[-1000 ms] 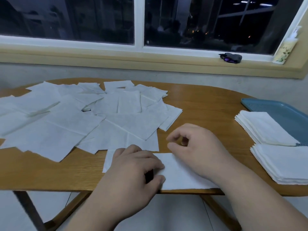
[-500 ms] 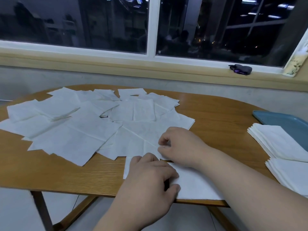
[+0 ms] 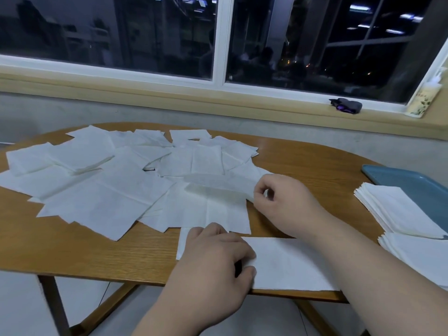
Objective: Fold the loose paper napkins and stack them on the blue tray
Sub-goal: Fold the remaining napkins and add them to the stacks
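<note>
Several loose white napkins [image 3: 104, 187] lie spread over the left and middle of the wooden table [image 3: 310, 163]. My right hand [image 3: 283, 204] pinches the edge of one loose napkin [image 3: 218, 187] and lifts it off the pile. My left hand [image 3: 215, 258] rests with curled fingers on a folded napkin [image 3: 291, 263] at the table's front edge. Two stacks of folded napkins [image 3: 397, 212] sit at the right, partly on the blue tray [image 3: 409, 180].
A window sill runs behind the table with a small dark object [image 3: 346, 105] on it. A pale bottle [image 3: 424, 98] stands at the window's right corner. The table's front edge is just under my left hand; floor tiles and table legs show below.
My right hand has left the folded napkin, reached up and right, and pinched a loose napkin, lifting its edge. The left hand has stayed on the folded napkin. The view shifted left.
</note>
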Demonstrator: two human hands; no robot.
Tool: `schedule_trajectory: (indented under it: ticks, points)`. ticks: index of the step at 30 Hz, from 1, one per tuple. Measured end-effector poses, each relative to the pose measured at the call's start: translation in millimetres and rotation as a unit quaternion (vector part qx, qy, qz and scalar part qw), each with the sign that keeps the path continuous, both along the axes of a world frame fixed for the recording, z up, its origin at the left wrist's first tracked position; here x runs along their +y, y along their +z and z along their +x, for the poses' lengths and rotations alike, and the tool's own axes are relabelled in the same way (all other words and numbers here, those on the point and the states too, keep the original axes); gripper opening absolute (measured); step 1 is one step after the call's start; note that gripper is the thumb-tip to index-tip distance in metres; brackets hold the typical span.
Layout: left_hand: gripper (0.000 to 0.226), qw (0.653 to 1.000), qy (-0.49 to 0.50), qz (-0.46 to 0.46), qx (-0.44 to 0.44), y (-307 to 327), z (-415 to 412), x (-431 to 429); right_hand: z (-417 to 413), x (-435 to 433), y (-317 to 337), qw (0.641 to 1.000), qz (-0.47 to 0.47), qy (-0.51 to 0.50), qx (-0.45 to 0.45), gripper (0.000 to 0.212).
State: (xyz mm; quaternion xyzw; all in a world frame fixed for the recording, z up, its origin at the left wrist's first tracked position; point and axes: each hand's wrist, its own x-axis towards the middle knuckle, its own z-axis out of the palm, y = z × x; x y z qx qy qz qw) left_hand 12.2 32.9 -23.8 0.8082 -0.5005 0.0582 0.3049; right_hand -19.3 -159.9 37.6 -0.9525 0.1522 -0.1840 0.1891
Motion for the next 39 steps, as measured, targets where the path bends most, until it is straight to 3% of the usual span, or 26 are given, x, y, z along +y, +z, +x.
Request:
schedule_trajectory:
  ticks: [5, 10, 14, 19, 26, 30, 33, 39]
  points:
    - [0.026, 1.000, -0.007, -0.002, -0.004, -1, 1, -1, -61, -3, 7, 0.999, -0.017, -0.036, -0.023, 0.014]
    - [0.003, 0.997, 0.029, -0.064, -0.008, -1, 1, -2, -123, 5, -17, 0.996, 0.027, -0.036, -0.080, 0.014]
    - [0.040, 0.992, 0.081, -0.095, -0.016, -4, -1, -4, -142, 4, -44, 0.991, 0.057, -0.027, -0.116, 0.023]
    - [0.054, 0.993, 0.103, -0.047, -0.020, -6, -4, -5, -145, -4, -52, 0.980, 0.080, -0.016, -0.182, 0.020]
    - [0.034, 0.994, 0.098, -0.002, -0.041, -7, -2, -11, -148, -15, -51, 0.964, 0.144, -0.025, -0.221, 0.019]
    - [0.022, 0.993, 0.079, -0.050, -0.067, -1, -6, -13, -148, -24, -50, 0.978, 0.091, -0.093, -0.165, 0.026]
    - [0.018, 0.993, 0.027, -0.069, -0.092, 7, -16, -17, -146, -21, -54, 0.984, 0.042, -0.116, -0.126, 0.017]
    - [0.013, 0.990, -0.015, -0.062, -0.128, 14, -34, -30, -155, 8, -45, 0.994, 0.020, 0.016, -0.109, 0.036]
